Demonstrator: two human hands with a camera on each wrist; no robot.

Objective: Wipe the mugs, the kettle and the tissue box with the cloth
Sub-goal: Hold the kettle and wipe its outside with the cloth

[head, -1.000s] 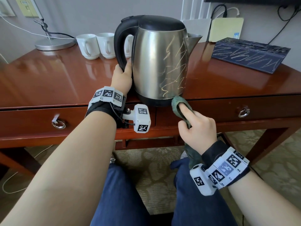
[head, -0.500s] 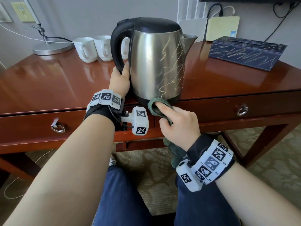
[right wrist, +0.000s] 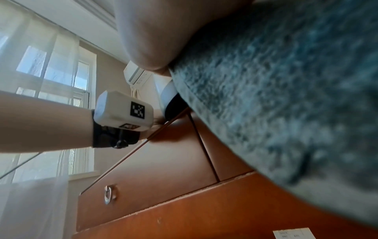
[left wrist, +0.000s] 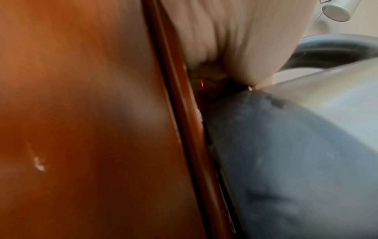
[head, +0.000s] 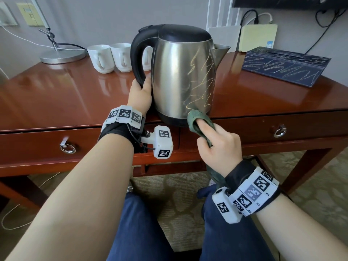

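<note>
I am holding the shiny, slippery kettle (head: pixel 180 76) at the near edge of the desk (head: pixel 56 95) by its black handle with my left hand (head: pixel 140 96), while my right hand (head: pixel 219 146) is pinching the soft cloth (head: pixel 195 119) against its bottom.

I see bright daylight from the window (right wrist: pixel 51 67), glare on the desk (head: pixel 56 95), wide-angle bending at edges, and blurred close-up wrist views.

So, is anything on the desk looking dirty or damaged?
Yes. The steel kettle has yellowish zigzag scribbles on its side, and the dark blue tissue box carries similar scrawls. The white mugs look clean.
</note>
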